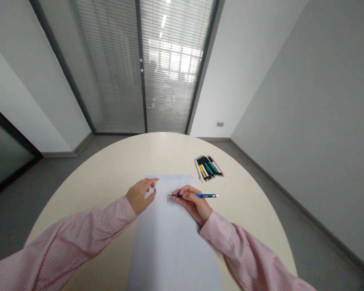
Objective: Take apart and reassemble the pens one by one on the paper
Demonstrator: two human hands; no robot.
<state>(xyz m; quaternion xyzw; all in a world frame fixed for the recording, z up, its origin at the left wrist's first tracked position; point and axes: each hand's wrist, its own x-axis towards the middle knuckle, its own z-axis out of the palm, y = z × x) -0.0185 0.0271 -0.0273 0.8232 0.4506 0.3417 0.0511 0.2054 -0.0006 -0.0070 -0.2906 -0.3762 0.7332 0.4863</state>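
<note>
A long white sheet of paper (172, 246) lies in front of me, with several faint lines of writing across its top. My right hand (194, 202) grips a blue pen (208, 195) near its dark front end. The pen lies almost level, its tip pointing left over the upper part of the paper; whether the tip touches the sheet I cannot tell. On the paper's upper left edge rests my left hand (142, 195), fingers apart and holding nothing, with the index finger reaching toward the written lines.
Several pens (208, 167) in white, yellow, black, green and pink lie side by side beyond my right hand. Everything rests on a round cream table (103, 182). Past its far edge stand a glass partition with blinds (170, 93) and a grey wall (318, 121) on the right.
</note>
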